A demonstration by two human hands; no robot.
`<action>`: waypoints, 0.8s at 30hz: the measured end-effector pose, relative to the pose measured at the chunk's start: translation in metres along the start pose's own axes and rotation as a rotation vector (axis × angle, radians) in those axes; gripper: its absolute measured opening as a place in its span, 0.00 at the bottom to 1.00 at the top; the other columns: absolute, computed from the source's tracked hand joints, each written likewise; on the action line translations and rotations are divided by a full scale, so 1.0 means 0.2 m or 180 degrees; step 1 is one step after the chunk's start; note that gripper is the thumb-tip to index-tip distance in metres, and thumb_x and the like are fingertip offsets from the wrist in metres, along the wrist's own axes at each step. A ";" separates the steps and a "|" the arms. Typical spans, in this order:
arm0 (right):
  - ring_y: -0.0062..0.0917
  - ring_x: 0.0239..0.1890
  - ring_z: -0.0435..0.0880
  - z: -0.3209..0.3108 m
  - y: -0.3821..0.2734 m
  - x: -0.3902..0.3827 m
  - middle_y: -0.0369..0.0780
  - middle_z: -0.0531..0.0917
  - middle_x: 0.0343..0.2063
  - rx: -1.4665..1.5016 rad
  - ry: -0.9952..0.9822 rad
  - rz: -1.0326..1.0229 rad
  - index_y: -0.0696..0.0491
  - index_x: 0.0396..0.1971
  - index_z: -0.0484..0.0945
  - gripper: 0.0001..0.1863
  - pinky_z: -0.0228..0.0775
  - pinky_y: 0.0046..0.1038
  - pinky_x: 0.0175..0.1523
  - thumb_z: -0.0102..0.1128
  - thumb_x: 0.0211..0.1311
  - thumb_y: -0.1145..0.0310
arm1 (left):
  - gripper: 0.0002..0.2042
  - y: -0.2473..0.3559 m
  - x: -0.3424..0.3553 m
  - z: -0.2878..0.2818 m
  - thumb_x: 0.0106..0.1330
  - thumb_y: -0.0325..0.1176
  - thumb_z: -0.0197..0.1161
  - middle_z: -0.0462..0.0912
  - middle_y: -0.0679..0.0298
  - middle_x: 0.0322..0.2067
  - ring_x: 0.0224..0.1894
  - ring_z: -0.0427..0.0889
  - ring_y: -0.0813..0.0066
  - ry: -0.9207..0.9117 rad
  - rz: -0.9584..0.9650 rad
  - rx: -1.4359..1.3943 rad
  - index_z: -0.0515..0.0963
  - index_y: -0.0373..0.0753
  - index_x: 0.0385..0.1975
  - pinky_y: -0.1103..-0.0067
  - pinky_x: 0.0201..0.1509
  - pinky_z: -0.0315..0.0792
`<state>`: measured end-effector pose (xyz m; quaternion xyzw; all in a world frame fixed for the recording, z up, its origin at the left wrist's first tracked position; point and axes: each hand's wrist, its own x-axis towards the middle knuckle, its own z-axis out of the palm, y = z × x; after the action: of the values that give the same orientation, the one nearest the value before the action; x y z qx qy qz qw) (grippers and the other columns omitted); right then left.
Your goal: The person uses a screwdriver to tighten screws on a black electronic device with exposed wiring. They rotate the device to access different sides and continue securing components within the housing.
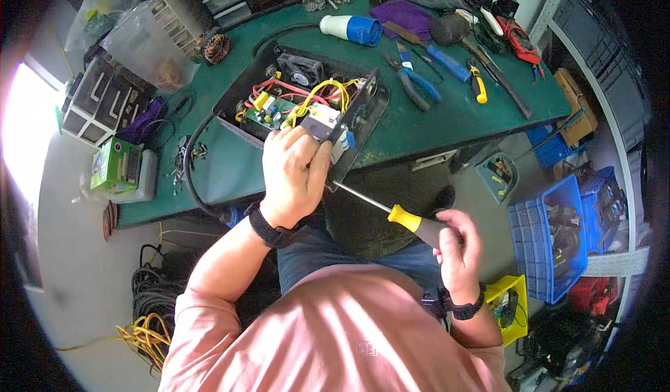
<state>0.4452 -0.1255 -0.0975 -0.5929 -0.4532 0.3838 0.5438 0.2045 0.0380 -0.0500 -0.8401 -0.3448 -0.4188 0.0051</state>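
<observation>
An uncovered black metal case (pixel 244 132) sits tilted at the near edge of the green workbench. Inside it are a fan (pixel 300 69), red and yellow wires (pixel 333 93) and a green circuit board (pixel 269 116). My left hand (pixel 296 165) is closed on the case's near side, beside a dark block (pixel 317 128); the fingertips are partly hidden. In my right hand (pixel 460 252) is a screwdriver (pixel 405 217) with a yellow and dark handle. Its shaft points up and left to the lower end of the case's panel (pixel 359 130); the tip's exact contact cannot be made out.
Blue-handled pliers (pixel 412 81), a hammer (pixel 499 78) and a blue-white plug (pixel 352 30) lie on the green workbench (pixel 447 123). Loose screws (pixel 187 158) are left of the case. A thick black cable (pixel 188 161) hangs over the edge. Blue crates (pixel 551 238) stand at right.
</observation>
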 end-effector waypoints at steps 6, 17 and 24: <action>0.16 0.35 0.73 0.00 0.00 0.01 0.36 0.73 0.37 0.0074 0.0025 -0.0316 0.57 0.52 0.70 0.31 0.66 0.19 0.34 0.71 0.55 0.55 | 0.11 -0.02 -0.01 0.02 0.56 0.24 0.62 0.66 0.59 0.18 0.23 0.67 0.56 0.0093 -0.0144 -0.0045 0.67 0.38 0.15 0.67 0.30 0.57; 0.15 0.31 0.72 -0.01 0.01 0.03 0.36 0.74 0.37 0.0275 -0.0120 -0.0207 0.56 0.51 0.69 0.27 0.66 0.18 0.34 0.70 0.55 0.63 | 0.12 -0.01 -0.02 0.03 0.59 0.25 0.61 0.68 0.59 0.19 0.25 0.69 0.58 0.0081 -0.0423 -0.0144 0.66 0.37 0.16 0.68 0.34 0.61; 0.20 0.33 0.74 0.00 0.01 0.04 0.38 0.75 0.34 0.0219 -0.0071 -0.0520 0.57 0.51 0.69 0.23 0.67 0.21 0.35 0.66 0.58 0.67 | 0.12 0.00 -0.01 0.04 0.60 0.24 0.59 0.66 0.59 0.19 0.25 0.67 0.58 0.0101 -0.0435 -0.0085 0.65 0.37 0.17 0.69 0.34 0.60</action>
<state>0.4480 -0.1183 -0.0990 -0.5306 -0.4926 0.3601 0.5883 0.2091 0.0392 -0.0579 -0.8078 -0.3956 -0.4360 -0.0292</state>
